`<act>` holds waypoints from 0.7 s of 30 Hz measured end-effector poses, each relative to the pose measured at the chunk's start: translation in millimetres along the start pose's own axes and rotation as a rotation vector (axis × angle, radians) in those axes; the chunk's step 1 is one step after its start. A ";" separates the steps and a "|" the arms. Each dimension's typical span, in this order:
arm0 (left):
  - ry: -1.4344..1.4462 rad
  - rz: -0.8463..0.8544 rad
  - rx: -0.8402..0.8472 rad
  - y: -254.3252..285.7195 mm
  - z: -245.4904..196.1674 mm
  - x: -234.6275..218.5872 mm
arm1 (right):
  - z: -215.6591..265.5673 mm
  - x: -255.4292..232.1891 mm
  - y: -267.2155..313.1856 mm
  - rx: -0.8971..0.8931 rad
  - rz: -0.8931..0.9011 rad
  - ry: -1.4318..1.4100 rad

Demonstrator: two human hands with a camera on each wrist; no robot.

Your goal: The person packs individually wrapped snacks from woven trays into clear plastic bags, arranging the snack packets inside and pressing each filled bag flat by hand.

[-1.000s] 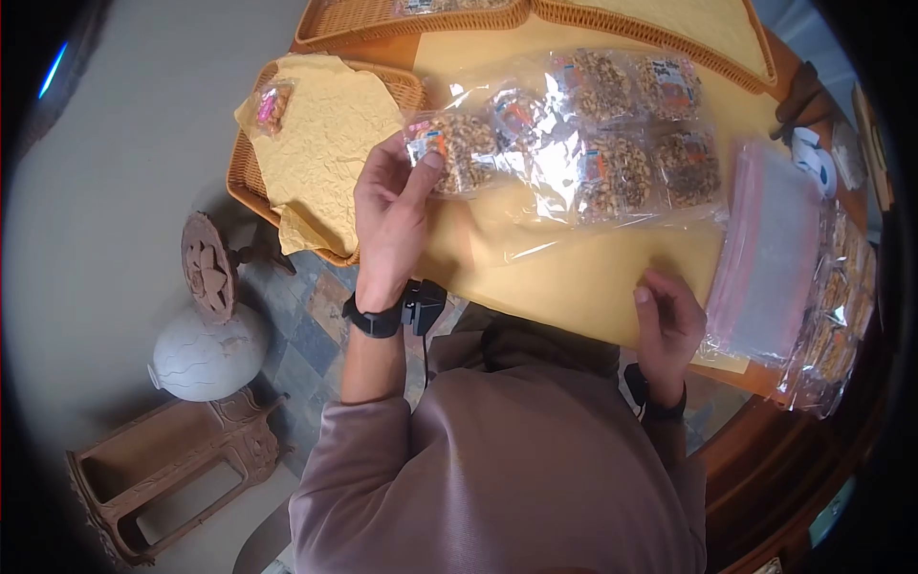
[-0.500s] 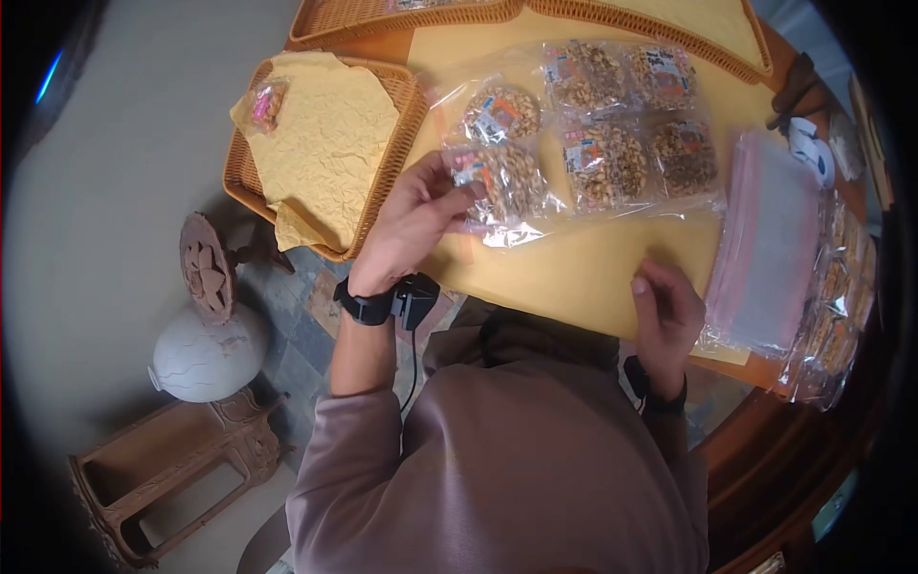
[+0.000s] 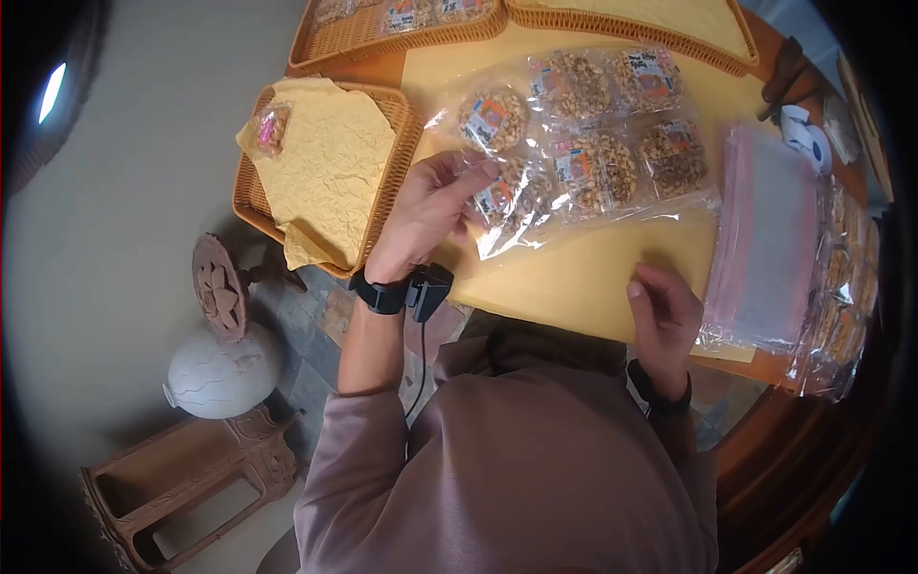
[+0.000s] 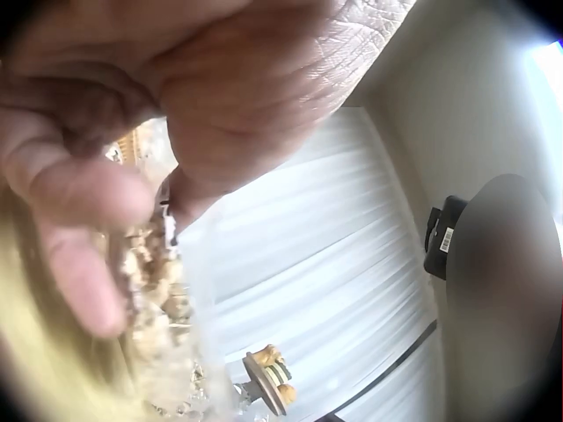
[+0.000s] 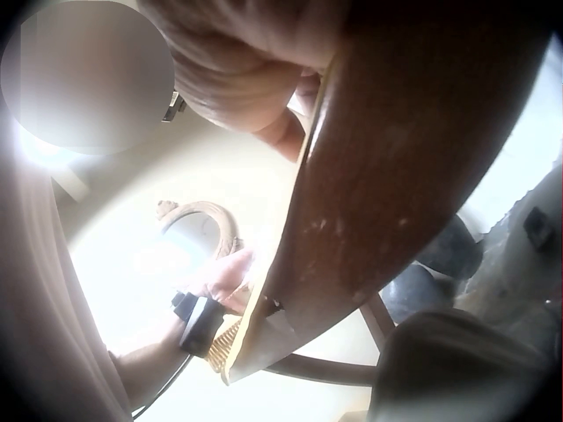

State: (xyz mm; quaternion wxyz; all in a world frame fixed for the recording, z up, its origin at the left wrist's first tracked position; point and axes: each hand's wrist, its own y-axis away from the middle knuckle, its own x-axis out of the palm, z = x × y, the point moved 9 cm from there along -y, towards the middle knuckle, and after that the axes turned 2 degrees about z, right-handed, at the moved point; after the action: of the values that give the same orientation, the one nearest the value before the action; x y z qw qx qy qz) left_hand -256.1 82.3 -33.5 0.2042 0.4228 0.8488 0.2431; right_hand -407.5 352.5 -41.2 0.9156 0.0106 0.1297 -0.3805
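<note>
My left hand point(image 3: 421, 218) pinches the near left pack of nuts point(image 3: 521, 196) through clear film at its left edge. Several similar labelled packs point(image 3: 595, 170) lie beside and behind it in two rows under shiny clear plastic point(image 3: 688, 203). In the left wrist view, nuts point(image 4: 154, 294) show close to the fingers of the left hand point(image 4: 114, 167). The right hand point(image 3: 666, 311) is loosely curled at the table's front edge, holding nothing. The right wrist view shows this hand point(image 5: 255, 70) by the table edge.
A wicker basket point(image 3: 406, 158) with crumpled yellow paper and one small pink-labelled packet point(image 3: 271, 129) stands left. Two more baskets point(image 3: 421, 40) line the back. Flat clear bags point(image 3: 770, 239), wrapped bars point(image 3: 841, 287) and a white roll point(image 3: 805, 139) are at right.
The left hand has moved right and brought its pack down in front of the round one; the plastic lies flatter. The right hand has barely moved. The head view has shifted slightly.
</note>
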 end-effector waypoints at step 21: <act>0.144 -0.218 0.442 -21.5 -5.4 -17.2 | 2.6 1.4 -0.4 0.007 -0.002 0.040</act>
State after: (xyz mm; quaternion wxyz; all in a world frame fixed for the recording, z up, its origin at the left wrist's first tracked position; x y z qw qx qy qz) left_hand -262.8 55.7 -39.3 0.0708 0.3449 0.9342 0.0576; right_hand -406.3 350.8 -39.0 0.9123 0.0214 0.1464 -0.3818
